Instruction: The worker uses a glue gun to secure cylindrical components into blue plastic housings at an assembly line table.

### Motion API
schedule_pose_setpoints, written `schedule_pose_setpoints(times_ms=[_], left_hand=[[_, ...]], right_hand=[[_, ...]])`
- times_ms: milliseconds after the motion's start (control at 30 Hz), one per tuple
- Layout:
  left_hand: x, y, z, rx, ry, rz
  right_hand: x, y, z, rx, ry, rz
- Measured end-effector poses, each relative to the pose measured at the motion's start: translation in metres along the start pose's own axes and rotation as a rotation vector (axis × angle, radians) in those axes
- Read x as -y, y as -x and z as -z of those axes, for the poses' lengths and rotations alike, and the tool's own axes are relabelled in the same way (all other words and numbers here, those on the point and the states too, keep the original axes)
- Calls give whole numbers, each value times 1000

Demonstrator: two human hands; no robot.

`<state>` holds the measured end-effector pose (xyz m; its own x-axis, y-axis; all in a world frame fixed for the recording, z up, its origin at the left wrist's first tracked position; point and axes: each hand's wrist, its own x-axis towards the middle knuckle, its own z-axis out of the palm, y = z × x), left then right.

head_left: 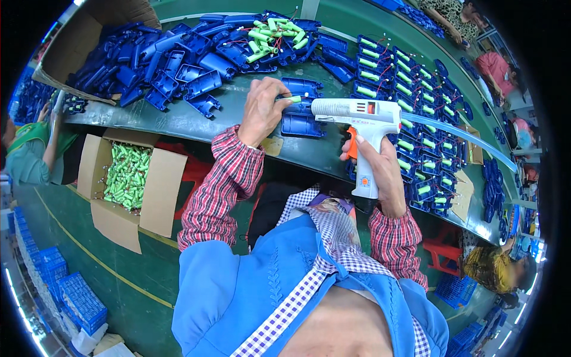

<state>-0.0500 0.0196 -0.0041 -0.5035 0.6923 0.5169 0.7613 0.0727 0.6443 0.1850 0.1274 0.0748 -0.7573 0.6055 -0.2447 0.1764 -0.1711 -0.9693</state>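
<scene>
My right hand (pixel 385 169) is wrapped round the handle of a white hot glue gun (pixel 376 110), fingers by its orange trigger. From the back of the gun a long, clear bluish glue stick (pixel 470 134) runs off to the right. The gun's nozzle end points left, toward my left hand (pixel 263 110). Between thumb and fingers, that hand pinches a small green battery cell (pixel 291 100) over a blue plastic shell at the bench edge. Another blue shell (pixel 302 126) lies just nearer to me, and one more blue shell (pixel 302 86) sits just beyond.
A heap of blue shells (pixel 178 65) spills from a cardboard box (pixel 56 62); loose green cells (pixel 276 35) lie on top. Rows of shells with cells (pixel 404 77) fill the bench's right side. An open carton of cells (pixel 128 178) stands lower left. Other people work around the benches.
</scene>
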Motion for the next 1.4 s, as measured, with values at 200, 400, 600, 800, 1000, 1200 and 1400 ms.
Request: schedule_pose_setpoints(times_ms=[200,400,600,800,1000,1200,1400], left_hand=[[5,-1,-16,122,-84,-11],[7,-4,-19,136,-39,60],[5,-5,-19,167,-42,117],[6,-3,-19,146,-28,109],[5,-3,-20,134,-19,98],[8,-1,-22,121,-18,99],[11,-2,-21,118,-3,71]], right_hand=[[0,6,0,-3,-14,-2],[3,3,-2,22,-24,6],[2,-8,-8,9,-6,33],[4,-12,-9,15,48,20],[5,-9,-8,0,58,17],[5,-6,-6,6,85,15],[3,0,-5,2,103,9]])
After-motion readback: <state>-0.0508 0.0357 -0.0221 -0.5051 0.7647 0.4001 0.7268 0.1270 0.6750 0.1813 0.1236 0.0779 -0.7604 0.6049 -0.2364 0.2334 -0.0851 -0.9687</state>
